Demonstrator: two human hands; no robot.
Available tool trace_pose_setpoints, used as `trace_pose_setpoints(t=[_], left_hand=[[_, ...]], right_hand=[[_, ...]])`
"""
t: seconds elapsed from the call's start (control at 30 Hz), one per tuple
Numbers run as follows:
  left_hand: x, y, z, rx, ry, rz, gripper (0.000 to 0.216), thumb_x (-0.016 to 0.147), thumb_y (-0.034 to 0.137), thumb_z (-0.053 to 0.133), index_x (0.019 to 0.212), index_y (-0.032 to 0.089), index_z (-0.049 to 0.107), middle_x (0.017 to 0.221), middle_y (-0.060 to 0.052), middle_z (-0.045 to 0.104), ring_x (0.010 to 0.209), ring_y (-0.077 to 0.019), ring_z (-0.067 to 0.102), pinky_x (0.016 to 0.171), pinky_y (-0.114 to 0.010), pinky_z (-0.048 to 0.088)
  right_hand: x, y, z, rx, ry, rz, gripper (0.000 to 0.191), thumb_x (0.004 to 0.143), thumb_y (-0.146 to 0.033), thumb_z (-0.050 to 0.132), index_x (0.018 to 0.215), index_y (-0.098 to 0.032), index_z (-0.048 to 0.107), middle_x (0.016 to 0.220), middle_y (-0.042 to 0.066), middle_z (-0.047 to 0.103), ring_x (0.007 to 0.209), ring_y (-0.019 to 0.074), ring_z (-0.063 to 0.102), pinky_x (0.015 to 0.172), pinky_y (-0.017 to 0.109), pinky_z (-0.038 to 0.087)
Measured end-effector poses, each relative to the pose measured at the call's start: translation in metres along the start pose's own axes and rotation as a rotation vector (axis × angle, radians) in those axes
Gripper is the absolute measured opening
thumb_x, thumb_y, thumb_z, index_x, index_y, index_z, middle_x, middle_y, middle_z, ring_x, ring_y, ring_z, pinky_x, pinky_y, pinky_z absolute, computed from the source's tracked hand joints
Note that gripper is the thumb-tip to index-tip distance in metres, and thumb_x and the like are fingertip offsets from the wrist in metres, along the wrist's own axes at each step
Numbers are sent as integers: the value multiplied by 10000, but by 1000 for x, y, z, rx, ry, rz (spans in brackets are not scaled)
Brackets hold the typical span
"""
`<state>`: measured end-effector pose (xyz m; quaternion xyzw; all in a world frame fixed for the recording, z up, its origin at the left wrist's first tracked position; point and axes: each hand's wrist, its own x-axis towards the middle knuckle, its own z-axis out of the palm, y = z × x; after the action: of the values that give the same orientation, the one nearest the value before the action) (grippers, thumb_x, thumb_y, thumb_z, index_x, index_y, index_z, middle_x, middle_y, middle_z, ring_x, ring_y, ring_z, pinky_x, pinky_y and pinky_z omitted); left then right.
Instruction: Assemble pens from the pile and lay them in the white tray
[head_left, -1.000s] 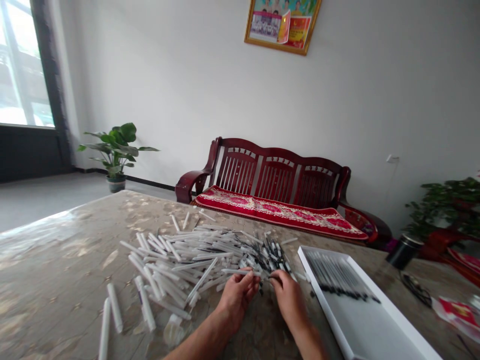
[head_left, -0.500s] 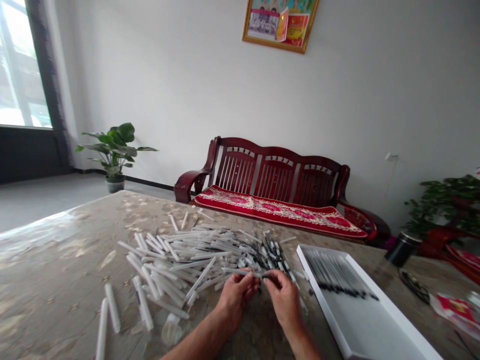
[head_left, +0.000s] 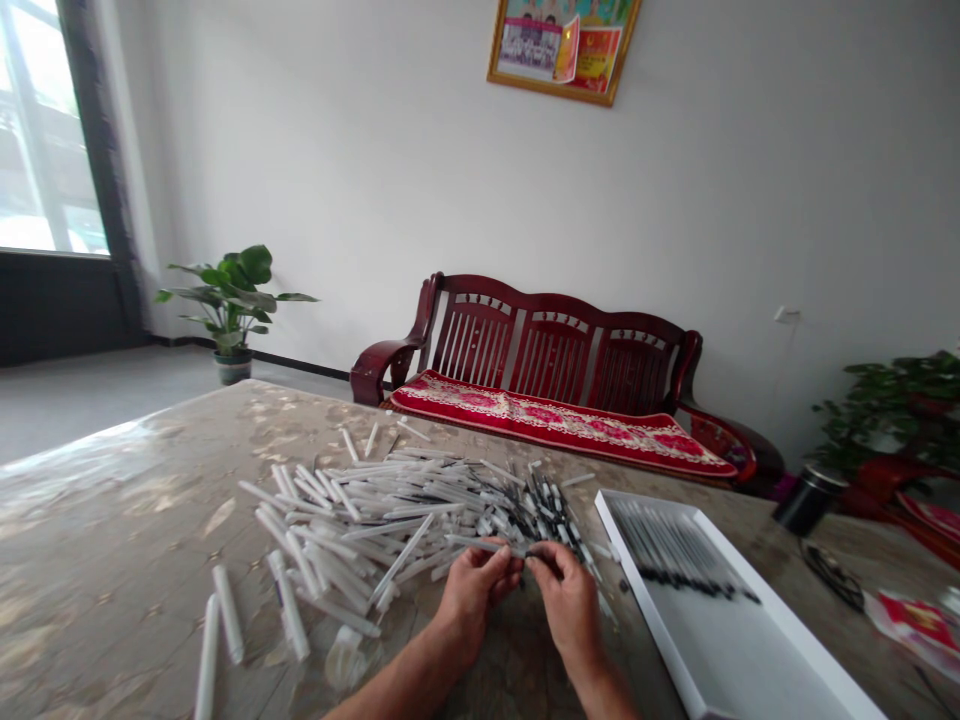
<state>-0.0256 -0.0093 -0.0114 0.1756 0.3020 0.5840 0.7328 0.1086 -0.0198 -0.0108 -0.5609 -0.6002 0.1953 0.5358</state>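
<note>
A heap of white pen barrels and black-tipped refills lies spread across the marbled table. My left hand pinches a white pen barrel at the heap's near edge. My right hand is closed on a thin black-tipped refill, its tip meeting the barrel's end. The two hands almost touch, just in front of the heap. A white tray holding a row of finished pens lies to the right of my right hand.
Loose white caps lie near the table's front left. A black cup, dark glasses and red paper sit at the far right. Behind the table stand a red wooden bench and potted plants.
My right hand has drawn left toward my left hand, bringing the refill up to the barrel's end. The heap and the tray stayed put.
</note>
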Motion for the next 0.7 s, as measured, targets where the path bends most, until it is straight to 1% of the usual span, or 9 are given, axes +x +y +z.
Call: trace_pose_setpoints(t=[0.1,0.17,0.27,0.33,0.43,0.5,0.6,0.7], left_hand=[[-1,0,0,22,4,29,351,506,236,932,718,128,674,628,-26,710,604,-142,679,588,-220,554],[-1,0,0,35,16,49,391,469,268,944,716,127,676,627,-26,710,607,-151,682,590,-231,553],[-2,1,1,50,12,71,438,429,312,951,712,126,673,620,-32,711,601,-163,681,589,-246,550],[-3,1,1,64,2,77,451,417,331,951,703,127,667,613,-34,709,590,-165,677,586,-252,546],[-2,0,1,99,-16,93,440,422,336,946,681,131,656,590,-28,697,556,-161,661,563,-248,527],[-2,-1,1,118,-29,98,433,425,340,943,669,134,651,574,-25,690,532,-155,646,542,-242,511],[-2,-2,1,104,-20,66,437,430,361,939,676,133,658,579,-29,694,538,-150,642,551,-240,509],[-3,-2,3,78,8,32,456,403,366,946,678,135,664,597,-27,702,572,-152,655,568,-234,513]], right_hand=[[-1,0,-1,-46,-15,-13,208,829,-394,577,837,-220,689,797,51,747,742,198,694,682,266,535],[-1,-2,-1,-110,-32,-48,224,859,-404,540,830,-225,671,793,49,736,733,193,680,671,266,517],[-2,-6,1,-210,-38,-113,291,910,-421,448,780,-234,628,753,42,705,703,190,651,637,273,485],[-2,-6,3,-240,-34,-122,344,928,-436,393,734,-241,600,704,35,685,659,188,631,595,275,462],[-2,-2,6,-218,-32,-72,393,929,-468,366,677,-253,576,620,20,658,566,181,593,534,278,434],[-3,1,6,-172,-53,-27,418,931,-490,354,663,-257,574,594,16,646,547,185,584,529,285,440],[-4,0,3,-100,-123,19,440,949,-502,322,705,-260,597,646,22,666,623,199,621,570,287,472],[-6,-4,-1,-62,-138,-22,383,944,-505,361,789,-260,611,724,10,678,717,195,641,631,275,492]])
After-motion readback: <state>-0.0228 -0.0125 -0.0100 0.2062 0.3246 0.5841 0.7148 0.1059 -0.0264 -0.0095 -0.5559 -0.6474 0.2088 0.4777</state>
